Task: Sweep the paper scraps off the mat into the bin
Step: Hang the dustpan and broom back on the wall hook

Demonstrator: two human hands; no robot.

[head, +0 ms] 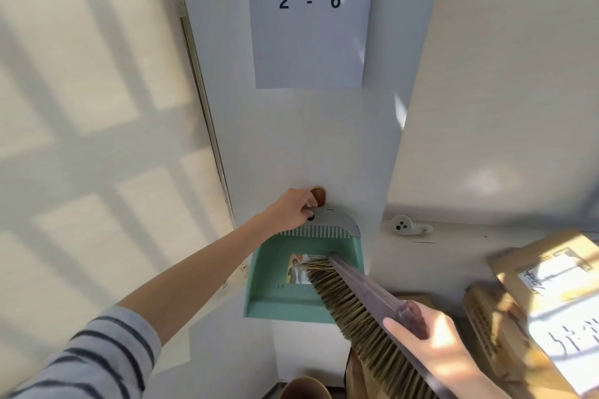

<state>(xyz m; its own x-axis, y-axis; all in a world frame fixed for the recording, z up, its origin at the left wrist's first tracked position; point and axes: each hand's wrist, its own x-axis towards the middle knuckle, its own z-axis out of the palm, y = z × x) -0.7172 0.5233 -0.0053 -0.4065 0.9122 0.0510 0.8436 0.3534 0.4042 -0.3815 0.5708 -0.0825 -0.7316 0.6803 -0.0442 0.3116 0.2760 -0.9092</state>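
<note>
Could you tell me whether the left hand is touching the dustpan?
Touching. The head view shows the left hand gripping the dustpan by its grey handle, below the wooden peg.

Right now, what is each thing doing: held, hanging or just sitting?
dustpan, upright against the wall, handle gripped by left hand.
brush, gripped by right hand, bristles reach into the dustpan.
wooden peg, on the wall, by the dustpan's handle.
paper sign, flat on the wall.
</note>
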